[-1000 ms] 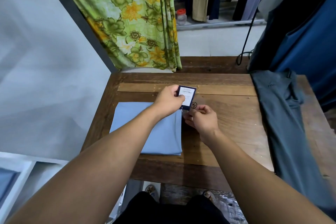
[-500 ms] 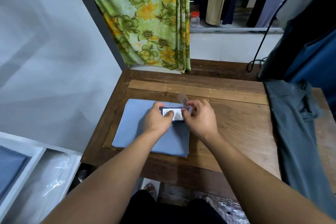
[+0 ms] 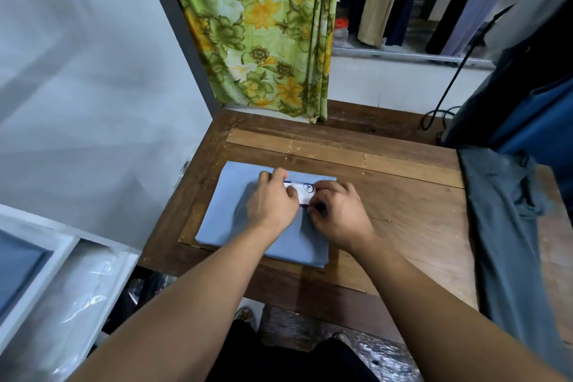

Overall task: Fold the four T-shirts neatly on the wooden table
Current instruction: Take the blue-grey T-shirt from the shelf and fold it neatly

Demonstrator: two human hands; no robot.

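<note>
One wide-angle camera on my head, facing forward and steeply down, close over the near edge of the counter (image 3: 397, 201), my forearms (image 3: 192, 298) reaching in from the bottom, its far edge and left corners in view, right side cut off.

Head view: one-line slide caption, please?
Left hand and right hand hold a white paper tag atop the folded light-blue T-shirt on the brown wooden table.
</note>
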